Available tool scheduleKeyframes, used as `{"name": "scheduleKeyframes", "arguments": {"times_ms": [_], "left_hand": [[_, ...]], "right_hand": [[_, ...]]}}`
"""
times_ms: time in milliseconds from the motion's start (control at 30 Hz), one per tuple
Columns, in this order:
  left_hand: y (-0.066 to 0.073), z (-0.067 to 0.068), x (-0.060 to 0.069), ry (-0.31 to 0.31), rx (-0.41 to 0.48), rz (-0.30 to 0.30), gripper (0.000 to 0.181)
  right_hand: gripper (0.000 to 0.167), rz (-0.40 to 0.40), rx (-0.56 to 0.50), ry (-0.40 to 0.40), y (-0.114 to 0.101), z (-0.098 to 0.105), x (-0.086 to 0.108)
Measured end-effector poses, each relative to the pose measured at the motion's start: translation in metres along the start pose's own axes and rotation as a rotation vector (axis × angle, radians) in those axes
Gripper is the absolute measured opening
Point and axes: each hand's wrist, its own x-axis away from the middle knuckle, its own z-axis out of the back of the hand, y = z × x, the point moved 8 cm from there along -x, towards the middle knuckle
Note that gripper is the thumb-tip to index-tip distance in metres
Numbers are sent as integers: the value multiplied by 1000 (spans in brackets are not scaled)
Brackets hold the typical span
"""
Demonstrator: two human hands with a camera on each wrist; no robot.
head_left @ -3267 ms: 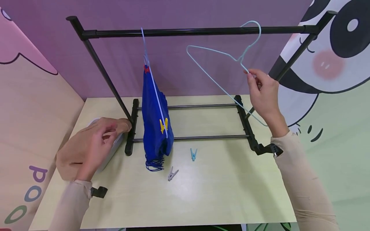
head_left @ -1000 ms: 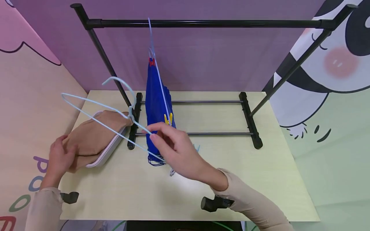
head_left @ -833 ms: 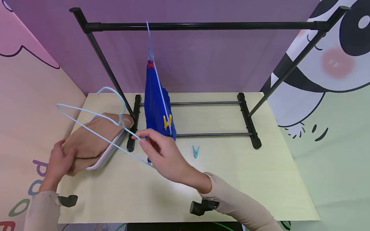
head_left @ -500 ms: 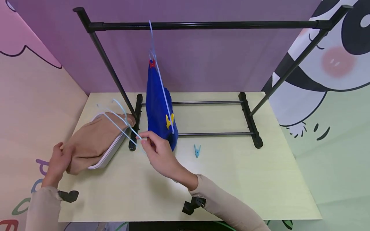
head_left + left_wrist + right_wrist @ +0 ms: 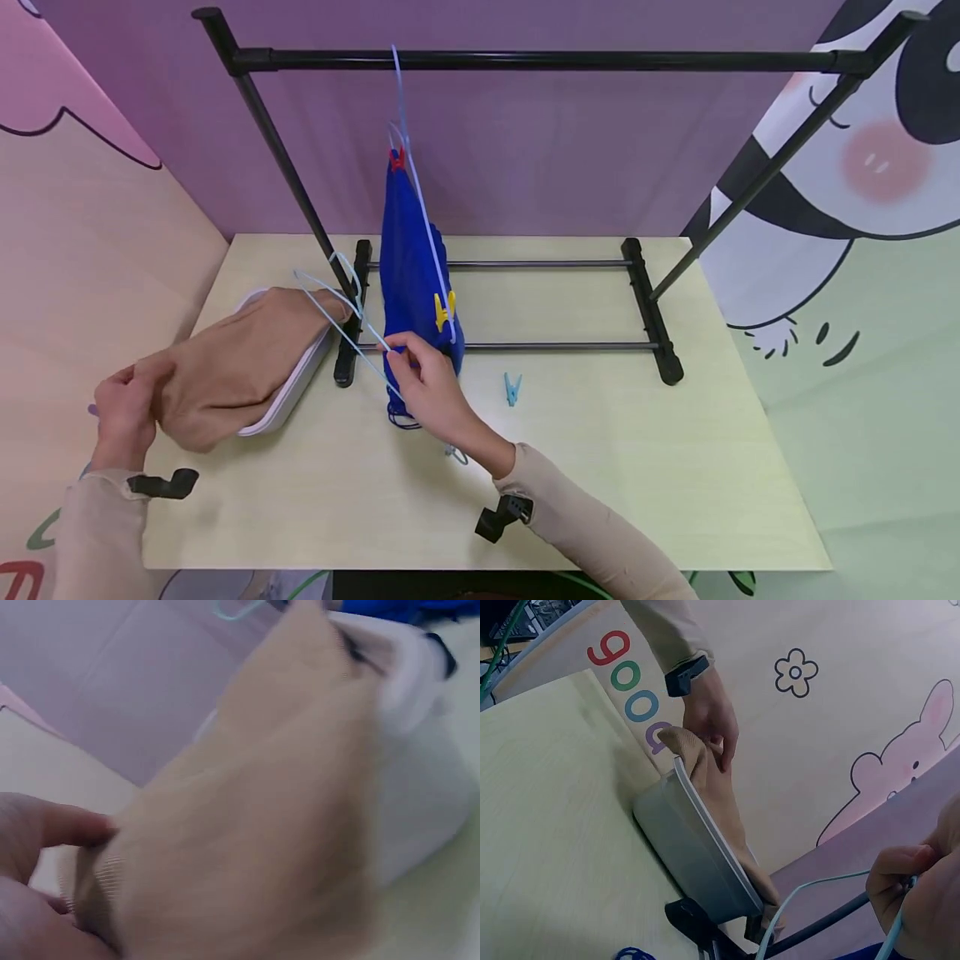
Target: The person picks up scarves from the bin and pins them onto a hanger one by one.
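Observation:
The left hand (image 5: 126, 412) pinches the near left end of a brown cloth (image 5: 240, 358), which lies over a white basin (image 5: 288, 396) at the table's left. In the left wrist view the cloth (image 5: 247, 825) fills the middle, a ribbed edge between thumb and finger. The right hand (image 5: 435, 392) pinches a light blue hanger (image 5: 330, 312) by one arm, in front of a blue garment (image 5: 412, 267). That garment hangs from the rack on a purple-blue hanger (image 5: 426, 208), with a red clip (image 5: 397, 158) and a yellow clip (image 5: 444, 311) on it.
The black rack (image 5: 540, 61) stands across the back of the table (image 5: 637, 483). A blue clothespin (image 5: 512, 389) lies right of the garment. Another clothespin (image 5: 452, 452) is partly hidden by the right forearm. Printed walls stand behind and at both sides.
The light blue hanger has come off the rack's bar and moved left and down with the right hand. The left hand has moved to the cloth's near left end and drawn it slightly outward.

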Motion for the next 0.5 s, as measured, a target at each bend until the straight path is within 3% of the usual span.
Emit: {"name": "scheduleKeyframes", "arguments": {"times_ms": [33,100,167,267,367,500], "left_hand": [[1,-1,2,-42,-10,21,3],[3,-1,5,-120,-106,24,23],[5,0,9,-183,-293,-10,29],[14,-2,17,-244,-606,-155,35],[24,-9,29,-310,-830,-306,37],[36,-21,50,-349,-1012,-388,42]], "right_hand": [[23,-2,1,-1,1,0,0],[23,-8,4,-4,4,0,0],[23,-13,7,-7,6,0,0],[23,-15,12,-5,8,0,-1],[24,-15,12,1,10,1,-2],[25,-12,10,18,12,2,-3]]}}
